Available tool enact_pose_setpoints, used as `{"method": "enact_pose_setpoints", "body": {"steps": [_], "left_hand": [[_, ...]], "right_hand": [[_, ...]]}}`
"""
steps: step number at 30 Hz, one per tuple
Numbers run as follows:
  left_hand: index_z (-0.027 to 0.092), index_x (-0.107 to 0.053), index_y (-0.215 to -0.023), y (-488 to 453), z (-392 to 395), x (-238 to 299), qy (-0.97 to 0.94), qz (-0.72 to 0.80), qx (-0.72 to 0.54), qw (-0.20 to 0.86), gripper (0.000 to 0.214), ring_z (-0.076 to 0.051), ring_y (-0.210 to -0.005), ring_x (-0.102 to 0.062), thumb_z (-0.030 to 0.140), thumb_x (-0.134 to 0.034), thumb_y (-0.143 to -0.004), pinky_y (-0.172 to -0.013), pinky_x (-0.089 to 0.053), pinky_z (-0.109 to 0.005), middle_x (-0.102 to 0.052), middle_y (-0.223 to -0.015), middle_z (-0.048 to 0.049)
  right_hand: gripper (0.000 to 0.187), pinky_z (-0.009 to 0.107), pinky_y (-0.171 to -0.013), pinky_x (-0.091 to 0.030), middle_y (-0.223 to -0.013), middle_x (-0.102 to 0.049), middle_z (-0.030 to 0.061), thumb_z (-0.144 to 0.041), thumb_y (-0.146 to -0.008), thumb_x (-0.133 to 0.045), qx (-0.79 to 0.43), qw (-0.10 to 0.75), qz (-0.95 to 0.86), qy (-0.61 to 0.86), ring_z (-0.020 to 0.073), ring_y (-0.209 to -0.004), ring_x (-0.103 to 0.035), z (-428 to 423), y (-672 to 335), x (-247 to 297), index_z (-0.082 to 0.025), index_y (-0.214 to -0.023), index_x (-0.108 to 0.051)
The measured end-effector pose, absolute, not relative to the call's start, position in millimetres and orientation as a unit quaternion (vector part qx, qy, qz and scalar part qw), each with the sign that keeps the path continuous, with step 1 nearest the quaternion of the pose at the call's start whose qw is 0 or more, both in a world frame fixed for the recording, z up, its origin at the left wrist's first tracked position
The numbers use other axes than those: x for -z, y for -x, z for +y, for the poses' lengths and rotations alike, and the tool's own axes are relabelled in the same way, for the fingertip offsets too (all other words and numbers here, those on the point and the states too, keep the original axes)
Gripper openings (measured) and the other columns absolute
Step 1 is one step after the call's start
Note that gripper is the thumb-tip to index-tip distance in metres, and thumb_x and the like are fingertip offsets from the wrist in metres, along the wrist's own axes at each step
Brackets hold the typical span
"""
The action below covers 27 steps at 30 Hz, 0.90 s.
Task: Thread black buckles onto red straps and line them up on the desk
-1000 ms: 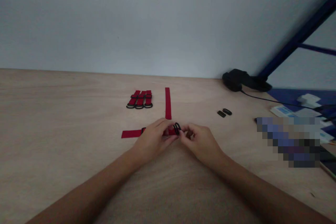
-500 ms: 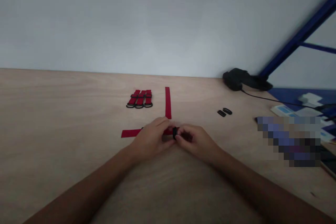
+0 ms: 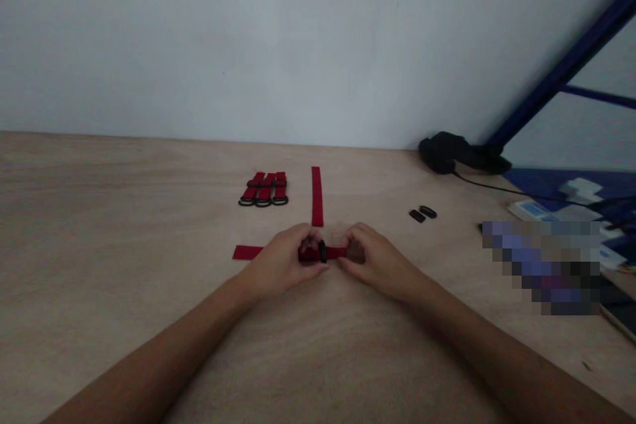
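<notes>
A black slide buckle [image 3: 322, 252] stands on a red webbing strap [image 3: 338, 252] low over the table. Curled round the strap, my left hand [image 3: 281, 262] has its thumb and fingertips at the left side of the buckle. My right hand [image 3: 375, 258] pinches the strap's short right end between thumb and fingers. A flat red webbing piece [image 3: 247, 252] comes out to the left from behind my left hand; whether it is the same strap is hidden.
Several red straps with black buckles and D-rings [image 3: 264, 190] lie at the back left. Beyond my hands lies a loose red strip [image 3: 317, 197]. Two black slides [image 3: 422, 214] sit to the right. A black object with a cable [image 3: 454, 152] rests by the wall, near papers [image 3: 534, 209].
My right hand has moved off the buckle to the right and now pinches the strap end. A length of red strap shows between the buckle and that hand.
</notes>
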<state>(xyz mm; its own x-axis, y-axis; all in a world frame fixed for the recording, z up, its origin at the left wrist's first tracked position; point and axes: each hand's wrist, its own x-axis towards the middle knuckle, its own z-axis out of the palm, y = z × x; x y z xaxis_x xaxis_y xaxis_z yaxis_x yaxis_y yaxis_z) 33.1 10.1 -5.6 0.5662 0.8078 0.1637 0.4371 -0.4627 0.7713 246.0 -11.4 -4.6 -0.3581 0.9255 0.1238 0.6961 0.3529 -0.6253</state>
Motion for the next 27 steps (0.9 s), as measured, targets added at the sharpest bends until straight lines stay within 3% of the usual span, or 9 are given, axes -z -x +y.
{"method": "enact_pose_setpoints", "body": {"steps": [3, 7, 12, 15, 18, 20, 24, 27], "left_hand": [[0.017, -0.057, -0.095, -34.3, 8.7, 5.4, -0.811, 0.369, -0.269, 0.366, 0.025, -0.014, -0.069, -0.053, 0.023, -0.070, -0.074, -0.061, -0.041, -0.023, -0.058, -0.080, 0.0009], [0.017, -0.060, -0.101, -35.8, 6.3, 1.5, -0.809, 0.345, -0.273, 0.389, 0.028, -0.015, -0.077, -0.057, 0.019, -0.069, -0.074, -0.068, -0.044, -0.025, -0.063, -0.089, -0.0010], [0.019, -0.062, -0.101, -35.7, 4.9, -0.7, -0.812, 0.323, -0.284, 0.394, 0.026, -0.015, -0.078, -0.058, 0.018, -0.068, -0.076, -0.069, -0.044, -0.024, -0.065, -0.091, -0.0009], [0.018, -0.062, -0.102, -35.2, 5.8, 1.1, -0.803, 0.328, -0.292, 0.403, 0.027, -0.015, -0.077, -0.057, 0.020, -0.070, -0.076, -0.068, -0.044, -0.024, -0.065, -0.090, -0.0010], [0.018, -0.062, -0.100, -34.7, 7.2, 4.2, -0.795, 0.324, -0.295, 0.419, 0.026, -0.015, -0.076, -0.057, 0.021, -0.070, -0.076, -0.067, -0.044, -0.024, -0.064, -0.089, -0.0008], [0.018, -0.061, -0.102, -33.9, 7.8, 5.9, -0.790, 0.320, -0.298, 0.431, 0.027, -0.015, -0.078, -0.057, 0.022, -0.070, -0.076, -0.069, -0.045, -0.024, -0.064, -0.090, -0.0011], [0.017, -0.058, -0.106, -31.7, 7.7, 6.5, -0.782, 0.318, -0.307, 0.439, 0.034, -0.015, -0.078, -0.056, 0.025, -0.072, -0.075, -0.070, -0.046, -0.025, -0.063, -0.092, -0.0018], [0.017, -0.059, -0.103, -31.1, 7.5, 6.3, -0.791, 0.321, -0.301, 0.425, 0.033, -0.014, -0.076, -0.054, 0.026, -0.072, -0.075, -0.068, -0.044, -0.024, -0.061, -0.090, -0.0010]], "right_hand": [[0.009, 0.024, -0.058, -0.038, -0.071, -0.054, -0.0015, -0.020, -0.078, -0.062, -0.362, 0.279, -0.729, 0.510, 0.0132, -0.065, -0.051, -13.5, -244.1, 5.8, -0.019, -0.079, -0.052], [0.018, 0.022, -0.053, -0.035, -0.066, -0.052, -0.0050, -0.027, -0.078, -0.065, -0.491, 0.344, -0.647, 0.471, 0.0104, -0.058, -0.048, -16.6, -238.9, 5.3, -0.020, -0.088, -0.053], [0.031, 0.026, -0.062, -0.043, -0.072, -0.061, -0.0011, -0.040, -0.078, -0.067, -0.617, 0.337, -0.576, 0.417, 0.0111, -0.061, -0.054, -16.7, -237.8, 4.8, -0.017, -0.098, -0.059], [0.031, 0.029, -0.072, -0.045, -0.083, -0.064, 0.0021, -0.038, -0.078, -0.067, -0.611, 0.345, -0.586, 0.405, 0.0141, -0.074, -0.059, -16.1, -238.7, 6.4, -0.018, -0.100, -0.060], [0.020, 0.030, -0.074, -0.045, -0.090, -0.062, 0.0032, -0.034, -0.078, -0.067, -0.530, 0.349, -0.642, 0.430, 0.0151, -0.078, -0.058, -16.1, -239.1, 6.8, -0.018, -0.090, -0.062], [0.018, 0.028, -0.070, -0.045, -0.090, -0.059, 0.0029, -0.034, -0.079, -0.067, -0.508, 0.351, -0.659, 0.430, 0.0136, -0.074, -0.056, -15.8, -239.7, 6.4, -0.018, -0.085, -0.062], [0.025, 0.023, -0.052, -0.039, -0.072, -0.060, -0.0015, -0.040, -0.081, -0.065, -0.603, 0.366, -0.579, 0.409, 0.0103, -0.057, -0.053, -12.9, -241.6, 7.4, -0.019, -0.090, -0.055], [0.027, 0.022, -0.050, -0.040, -0.070, -0.064, -0.0010, -0.040, -0.078, -0.069, -0.614, 0.404, -0.532, 0.420, 0.0114, -0.057, -0.058, -10.6, -242.8, 9.5, -0.019, -0.087, -0.054]]}}
